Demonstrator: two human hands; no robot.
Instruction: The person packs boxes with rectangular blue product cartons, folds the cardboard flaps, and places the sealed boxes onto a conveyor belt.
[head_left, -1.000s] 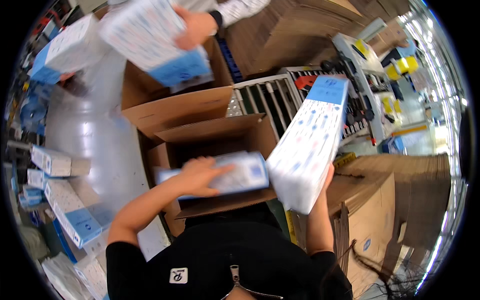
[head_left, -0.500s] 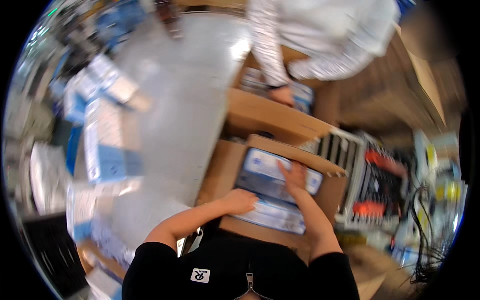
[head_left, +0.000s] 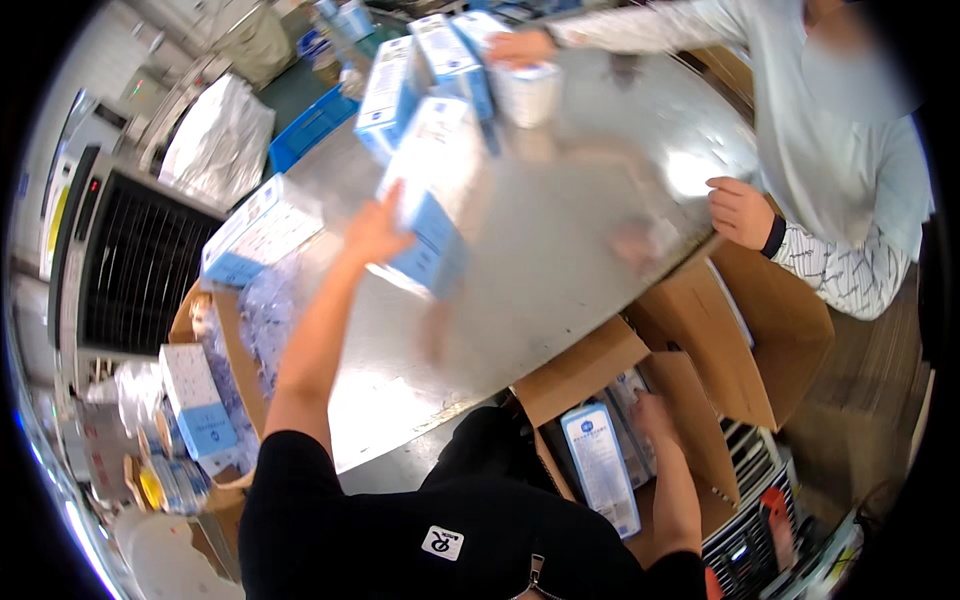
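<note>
Two open cartons (head_left: 700, 410); right hand (head_left: 655, 418) inside nearer. Left hand (head_left: 376, 234) touching one pack (head_left: 432, 235); both grips unclear. Blue crate (head_left: 304, 132) beyond.

On the white-and-blue oblong cardboard carton (head_left: 432, 190) we see 2 colours — white along its length, light blue at 1 end. Our black cloth shirt (head_left: 370, 530) bears a square white patch (head_left: 442, 543) with a black mark. The open rectangular cardboard box (head_left: 695, 420) is brown, the flat metal tabletop (head_left: 560, 260) silvery grey.

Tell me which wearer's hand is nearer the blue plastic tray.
Left. The left hand is short of the tray, not touching; the right hand is farther, inside a brown cardboard box.
</note>
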